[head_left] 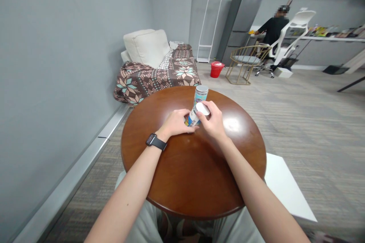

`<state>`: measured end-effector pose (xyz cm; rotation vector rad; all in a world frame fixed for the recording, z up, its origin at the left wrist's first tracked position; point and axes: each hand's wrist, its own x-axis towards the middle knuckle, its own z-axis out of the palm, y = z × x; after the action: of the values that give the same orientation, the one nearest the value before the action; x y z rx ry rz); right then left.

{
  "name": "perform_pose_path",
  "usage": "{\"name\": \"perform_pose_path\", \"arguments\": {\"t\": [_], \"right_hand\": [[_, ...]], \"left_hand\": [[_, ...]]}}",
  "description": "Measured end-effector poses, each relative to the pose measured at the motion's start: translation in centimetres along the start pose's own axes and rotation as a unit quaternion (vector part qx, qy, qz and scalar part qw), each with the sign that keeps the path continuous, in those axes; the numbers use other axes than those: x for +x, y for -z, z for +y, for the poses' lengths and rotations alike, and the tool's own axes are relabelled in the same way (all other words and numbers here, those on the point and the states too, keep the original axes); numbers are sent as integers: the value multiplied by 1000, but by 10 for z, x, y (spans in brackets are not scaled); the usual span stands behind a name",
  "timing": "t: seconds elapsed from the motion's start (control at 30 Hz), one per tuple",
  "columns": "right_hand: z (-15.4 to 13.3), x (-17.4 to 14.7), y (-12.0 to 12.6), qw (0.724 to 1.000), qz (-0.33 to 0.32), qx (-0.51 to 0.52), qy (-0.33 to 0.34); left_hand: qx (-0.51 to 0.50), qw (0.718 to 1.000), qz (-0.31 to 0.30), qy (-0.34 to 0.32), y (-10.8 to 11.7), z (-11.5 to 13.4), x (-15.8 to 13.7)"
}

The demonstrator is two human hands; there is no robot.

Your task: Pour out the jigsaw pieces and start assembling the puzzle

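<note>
A small cylindrical jar (192,119) with a printed label and a pale, silvery lid tilts over the round wooden table (188,182). The fingers of my left hand (177,122) close around its lower body from the left. At its top, my right hand (213,120) grips the lid edge with thumb and fingers. Just behind stands a second jar (201,92), upright, with a light-blue label and a silver lid. Its lower part is hidden by the held jar and my right hand. A black watch is on my left wrist.
Beyond the table is a low seat with a patterned cover (159,78) and a white cushion (146,47). A red bin (217,69), a gold-framed chair (245,60) and a white office chair (295,30) stand further back. A person in black (273,28) is at the far counter.
</note>
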<state>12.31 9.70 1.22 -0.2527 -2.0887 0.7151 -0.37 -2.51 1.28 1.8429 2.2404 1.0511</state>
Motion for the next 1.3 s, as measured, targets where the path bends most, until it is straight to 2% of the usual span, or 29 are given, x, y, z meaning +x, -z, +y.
{"name": "perform_pose_path", "arguments": {"t": [0.13, 0.2, 0.33, 0.47, 0.6, 0.73, 0.83, 0.93, 1.03, 1.13, 1.3], "right_hand": [[-1, -3, 3, 999, -29, 12, 29], [-1, -4, 4, 999, -27, 22, 38], [3, -3, 4, 998, 30, 59, 6], [10, -1, 2, 992, 90, 70, -61], [14, 0, -1, 986, 92, 94, -98], [11, 0, -2, 986, 41, 44, -156], [8, -1, 0, 975, -43, -6, -218], [7, -1, 0, 953, -157, -50, -256], [10, -3, -3, 930, -229, -115, -262], [15, -5, -6, 914, -251, -192, -254], [25, -7, -1, 903, -218, -250, -273]], "left_hand": [[-95, 991, -93, -19, 1, -4, -1], [-129, 985, -110, -25, 1, -6, -1], [-155, 981, -116, -25, -2, -11, -1], [-148, 985, -83, -2, -7, -11, -1], [-93, 993, -41, 58, -10, -11, 1], [-28, 992, 18, 121, -11, -16, 3], [-13, 987, 43, 155, -10, -20, 3], [-22, 989, 33, 143, -11, -22, 3], [-17, 991, 7, 134, -12, -23, 2], [-14, 990, 1, 141, -12, -23, 2], [-13, 992, 11, 129, -11, -23, 2]]}}
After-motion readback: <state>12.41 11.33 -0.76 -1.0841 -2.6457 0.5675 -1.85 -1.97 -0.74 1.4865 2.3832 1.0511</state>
